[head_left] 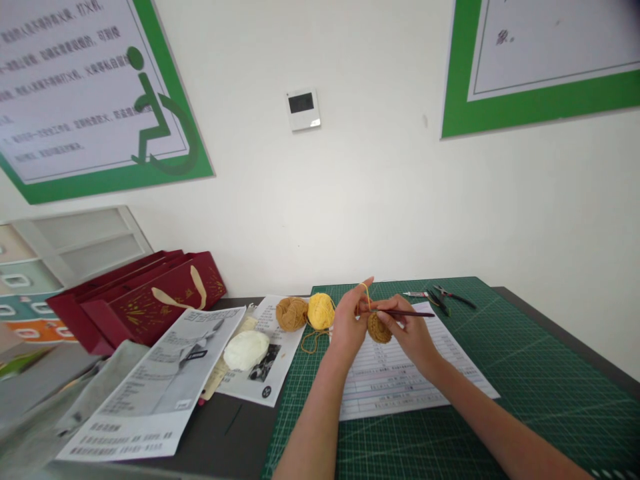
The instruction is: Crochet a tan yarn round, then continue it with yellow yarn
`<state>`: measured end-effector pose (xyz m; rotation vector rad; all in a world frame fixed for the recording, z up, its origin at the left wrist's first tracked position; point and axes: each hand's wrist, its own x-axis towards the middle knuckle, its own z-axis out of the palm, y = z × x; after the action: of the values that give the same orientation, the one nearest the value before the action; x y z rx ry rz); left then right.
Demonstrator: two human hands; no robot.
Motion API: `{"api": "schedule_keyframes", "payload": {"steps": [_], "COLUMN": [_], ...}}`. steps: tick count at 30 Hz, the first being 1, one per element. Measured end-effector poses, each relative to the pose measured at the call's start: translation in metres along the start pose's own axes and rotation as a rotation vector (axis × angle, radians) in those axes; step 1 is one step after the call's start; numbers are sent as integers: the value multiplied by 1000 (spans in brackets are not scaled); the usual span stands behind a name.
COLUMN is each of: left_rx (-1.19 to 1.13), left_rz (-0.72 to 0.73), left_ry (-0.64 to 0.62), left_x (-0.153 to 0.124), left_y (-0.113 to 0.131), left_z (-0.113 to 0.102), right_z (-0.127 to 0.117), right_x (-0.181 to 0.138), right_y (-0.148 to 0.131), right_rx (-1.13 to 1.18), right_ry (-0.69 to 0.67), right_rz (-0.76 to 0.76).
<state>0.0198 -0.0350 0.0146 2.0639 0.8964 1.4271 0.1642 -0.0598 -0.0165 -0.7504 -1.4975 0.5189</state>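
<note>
My left hand (pixel 349 320) is closed at the edge of a round brown crochet piece (pixel 379 329). A strand of yellow yarn (pixel 367 293) runs over its raised index finger. In my right hand (pixel 414 337) is a dark crochet hook (pixel 417 313), its handle pointing right and its tip by the top of the piece, close to my left fingers. The hook's very tip is too small to make out. Left of my hands sit a yellow yarn ball (pixel 321 311) and a brown yarn ball (pixel 291 314), with a loose brown strand (pixel 313 343) in front.
Beneath my hands a printed sheet (pixel 400 387) lies on a green cutting mat (pixel 525 400). Pliers (pixel 455 296) and a small tube (pixel 416 294) lie behind. To the left are a white yarn ball (pixel 246 351), papers (pixel 160 380) and red gift bags (pixel 150 300). A wall stands behind.
</note>
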Motion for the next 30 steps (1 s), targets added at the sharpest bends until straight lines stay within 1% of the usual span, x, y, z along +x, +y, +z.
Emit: {"api": "schedule_keyframes", "payload": {"steps": [4, 7, 9, 11, 13, 16, 19, 24, 28, 30], "left_rx": [-15, -49, -68, -138, -306, -649, -855, -966, -986, -1014], "left_rz": [-21, -42, -40, -61, -149, -328, -433, -525, -527, -530], "left_ry": [-7, 32, 67, 92, 90, 41, -16, -134, -139, -112], "left_x": [1, 2, 2, 2, 2, 0, -2, -2, -2, -3], "left_y": [-1, -1, 1, 6, 10, 15, 17, 21, 22, 23], "left_z": [-2, -6, -8, -8, -6, -3, -3, -9, -10, -7], "right_z": [-3, -6, -7, -7, -7, -8, -9, -8, -7, -7], "right_x": [-1, -1, 0, 0, 0, -1, 0, 2, 3, 2], "right_y": [-1, -4, -7, -8, -10, -12, -15, -19, -20, -20], "right_rx": [-206, -319, -375, -414, -436, -430, -374, -265, -215, -252], "right_ry": [31, 31, 11, 0, 7, 37, 62, 103, 103, 111], "right_rz": [-158, -288, -339, -357, -367, -394, -436, -436, -430, -454]}}
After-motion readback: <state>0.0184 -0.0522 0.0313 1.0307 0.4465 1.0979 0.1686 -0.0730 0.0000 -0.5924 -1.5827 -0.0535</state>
